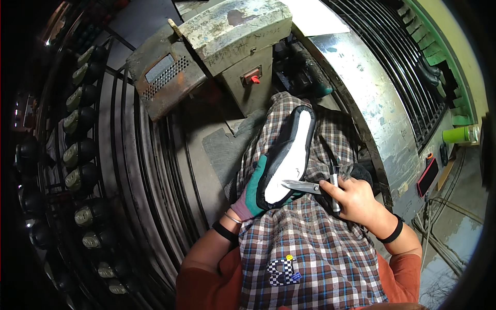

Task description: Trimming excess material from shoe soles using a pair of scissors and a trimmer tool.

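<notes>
We have the shoe (290, 155) sole-up on our lap, lying on the checked cloth (305, 243) that covers our knees, its white sole running from near us away toward the machine. The black upper shows as a dark rim round the white.

Our left hand (251, 194), in a green and pink glove, is wrapped closed round the near end of the shoe from the left and holds it steady. Our right hand (354, 199), bare, is closed round the handles of the scissors (305, 186); the blades point left and their tips lie at the near right edge of the sole. We cannot tell how far the blades are parted.

To cut well here, we judge it best to keep the blades close along the sole's edge, take short snips, and turn the shoe with the left hand rather than twist the scissors, keeping the gloved fingers clear of the tips.

Farther off stands a worn grey machine (235, 31) with a red switch (253, 79). To the left, racks hold rows of dark shoes (80, 150). On the right a scuffed metal bench (372, 103) carries a red phone (428, 175), with a green cup (457, 135) beyond.
</notes>
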Available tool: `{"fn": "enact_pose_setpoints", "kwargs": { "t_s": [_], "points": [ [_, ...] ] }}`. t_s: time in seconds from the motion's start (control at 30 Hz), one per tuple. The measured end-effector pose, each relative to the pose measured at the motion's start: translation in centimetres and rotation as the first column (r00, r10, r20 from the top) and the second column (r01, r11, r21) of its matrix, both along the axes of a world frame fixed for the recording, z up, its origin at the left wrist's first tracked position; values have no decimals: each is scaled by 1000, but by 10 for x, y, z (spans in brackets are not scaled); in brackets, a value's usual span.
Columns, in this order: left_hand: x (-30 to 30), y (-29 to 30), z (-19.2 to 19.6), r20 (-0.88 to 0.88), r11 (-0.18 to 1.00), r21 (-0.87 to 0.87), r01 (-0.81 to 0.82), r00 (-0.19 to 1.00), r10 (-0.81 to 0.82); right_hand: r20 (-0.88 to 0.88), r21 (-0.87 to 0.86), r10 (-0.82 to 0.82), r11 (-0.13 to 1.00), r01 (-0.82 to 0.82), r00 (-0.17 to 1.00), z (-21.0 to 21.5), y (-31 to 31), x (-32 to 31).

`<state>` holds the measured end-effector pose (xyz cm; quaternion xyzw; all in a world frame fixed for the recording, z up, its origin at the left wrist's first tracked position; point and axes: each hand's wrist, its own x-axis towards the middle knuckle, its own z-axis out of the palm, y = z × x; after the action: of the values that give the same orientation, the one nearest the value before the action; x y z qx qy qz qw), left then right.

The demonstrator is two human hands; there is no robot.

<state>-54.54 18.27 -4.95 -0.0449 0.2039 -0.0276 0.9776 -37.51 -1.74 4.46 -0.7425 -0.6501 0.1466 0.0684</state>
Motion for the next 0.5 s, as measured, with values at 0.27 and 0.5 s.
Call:
{"fn": "enact_pose_setpoints", "kwargs": {
  "t_s": [0.27, 0.5],
  "points": [
    [-3, -2, -15, -49, 916, 388, 105, 994, -93, 219, -50, 154, 988, -146, 964, 16, 1, -2],
    [0, 0, 1, 3, 992, 82, 98, 995, -99, -49, 7, 47, 999, -47, 998, -14, 8, 0]
  ]
}}
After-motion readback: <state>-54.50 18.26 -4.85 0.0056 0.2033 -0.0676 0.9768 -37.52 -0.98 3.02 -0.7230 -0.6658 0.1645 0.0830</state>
